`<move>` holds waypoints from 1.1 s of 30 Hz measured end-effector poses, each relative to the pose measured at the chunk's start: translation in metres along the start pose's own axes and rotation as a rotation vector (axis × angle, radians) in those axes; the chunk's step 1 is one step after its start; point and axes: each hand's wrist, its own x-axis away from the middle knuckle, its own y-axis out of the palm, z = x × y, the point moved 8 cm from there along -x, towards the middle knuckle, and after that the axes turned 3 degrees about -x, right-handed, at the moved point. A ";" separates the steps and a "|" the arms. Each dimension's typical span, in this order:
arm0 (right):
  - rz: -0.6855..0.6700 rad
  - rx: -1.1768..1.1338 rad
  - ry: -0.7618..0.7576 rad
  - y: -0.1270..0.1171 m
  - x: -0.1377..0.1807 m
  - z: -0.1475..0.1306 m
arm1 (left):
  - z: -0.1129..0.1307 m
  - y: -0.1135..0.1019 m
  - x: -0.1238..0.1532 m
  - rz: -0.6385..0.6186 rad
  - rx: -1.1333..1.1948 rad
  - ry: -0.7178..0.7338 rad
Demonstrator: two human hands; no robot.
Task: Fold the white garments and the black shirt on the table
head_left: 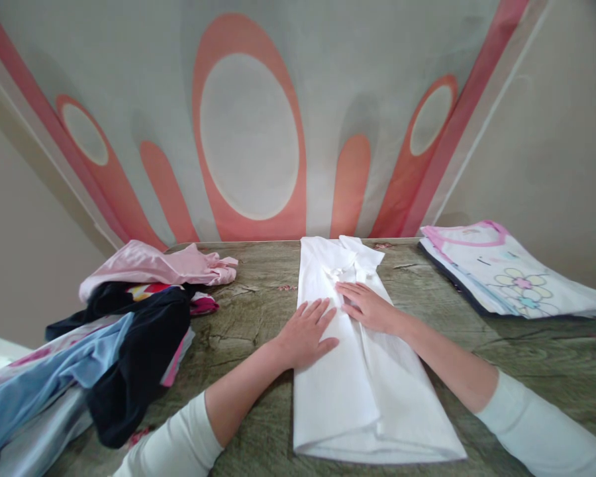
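The left hand (306,334) and right hand (370,309) lie flat on the white garment (330,391), fingers extended, clasping nothing. It lies between a clothes pile (161,331) and a folded stack (506,278)

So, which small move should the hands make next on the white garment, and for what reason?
Probably fold the white garment's right side inward with the right hand, the left hand pressing lightly. The left edge runs nearly straight, while the right one slants outward toward the near hem; both hands rest on it.
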 end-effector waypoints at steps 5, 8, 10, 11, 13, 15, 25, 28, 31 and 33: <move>0.009 0.002 -0.001 -0.001 0.000 -0.001 | 0.008 -0.001 0.017 -0.038 0.019 -0.029; 0.013 -0.013 -0.003 -0.001 0.001 0.000 | 0.018 -0.005 0.037 -0.080 0.036 -0.005; 0.014 -0.016 -0.002 0.000 0.001 0.001 | 0.022 -0.008 0.052 -0.119 0.054 -0.003; 0.013 -0.012 -0.002 0.001 0.001 0.001 | 0.022 -0.009 0.058 -0.135 0.065 -0.007; 0.014 -0.002 -0.003 0.002 0.001 0.002 | 0.022 -0.013 0.068 -0.153 0.091 -0.007; 0.016 0.002 -0.008 0.002 0.001 0.002 | 0.021 -0.016 0.073 -0.152 0.122 0.001; 0.074 -0.097 -0.024 0.000 0.000 0.003 | 0.041 -0.042 0.069 0.020 0.360 0.005; 0.142 -0.192 0.022 -0.008 -0.006 0.013 | 0.061 -0.036 0.065 -0.027 0.315 0.099; 0.223 -0.210 0.118 -0.026 -0.027 0.037 | 0.072 -0.019 0.055 -0.054 0.150 0.165; 0.228 -0.154 0.235 -0.037 -0.052 0.061 | 0.075 -0.008 0.047 -0.054 0.037 0.176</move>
